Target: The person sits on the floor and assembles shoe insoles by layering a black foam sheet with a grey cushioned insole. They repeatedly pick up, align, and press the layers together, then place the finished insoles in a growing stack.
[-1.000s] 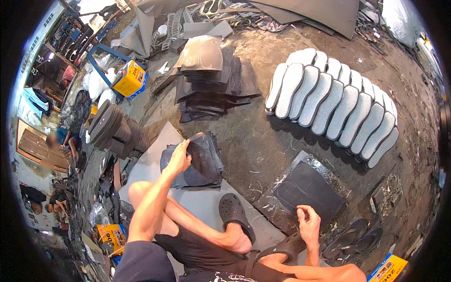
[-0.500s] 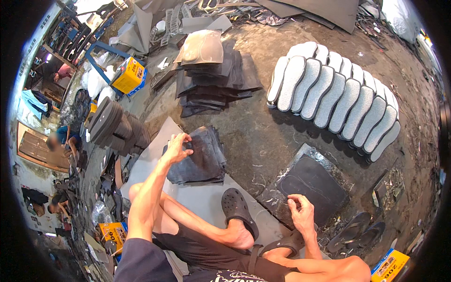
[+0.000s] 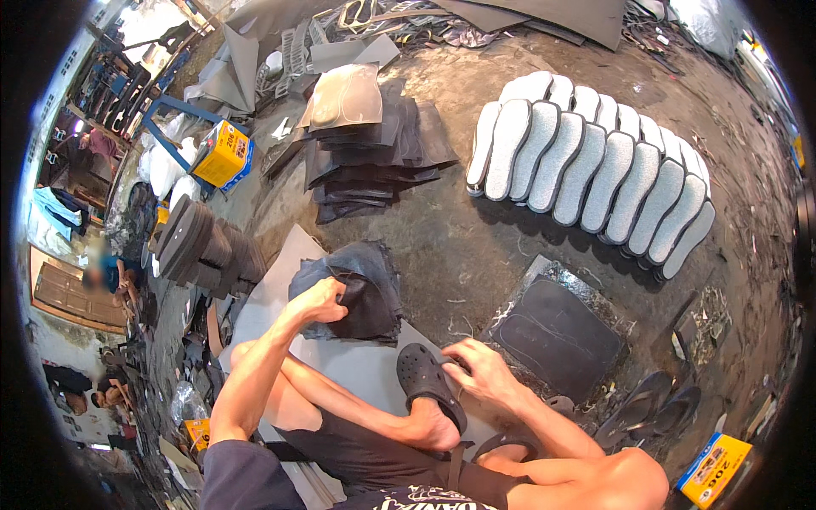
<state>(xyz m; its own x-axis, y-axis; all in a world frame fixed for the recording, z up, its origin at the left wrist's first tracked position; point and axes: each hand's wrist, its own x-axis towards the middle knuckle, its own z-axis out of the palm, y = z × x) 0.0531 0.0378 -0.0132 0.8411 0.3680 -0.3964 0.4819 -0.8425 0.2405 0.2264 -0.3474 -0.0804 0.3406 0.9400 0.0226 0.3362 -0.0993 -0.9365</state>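
Observation:
My left hand [image 3: 320, 301] is closed on the near part of a thin black sheet [image 3: 365, 293], which bulges up from the top of a small stack of like sheets. That stack rests on a light grey sheet [image 3: 265, 293] on the ground. Beside the toe of my black clog [image 3: 418, 371], my right hand [image 3: 480, 371] hangs with loosely bent fingers, apart and holding nothing. To its right lies a black sheet [image 3: 557, 327] with rounded outlines drawn on it, on top of a flat dark slab [image 3: 510, 299].
Rows of light grey soles with dark edges [image 3: 608, 178] stand at the far right. Beyond my left hand are a taller pile of dark sheets [image 3: 374, 157] and stacked dark soles [image 3: 200, 246]. Sandals [image 3: 650, 408] and a yellow-blue box [image 3: 716, 469] lie near right.
My left hand has come down and nearer, gripping the top sheet and bunching it up. My right hand has moved left from the outlined sheet toward the clog. The view has shifted slightly.

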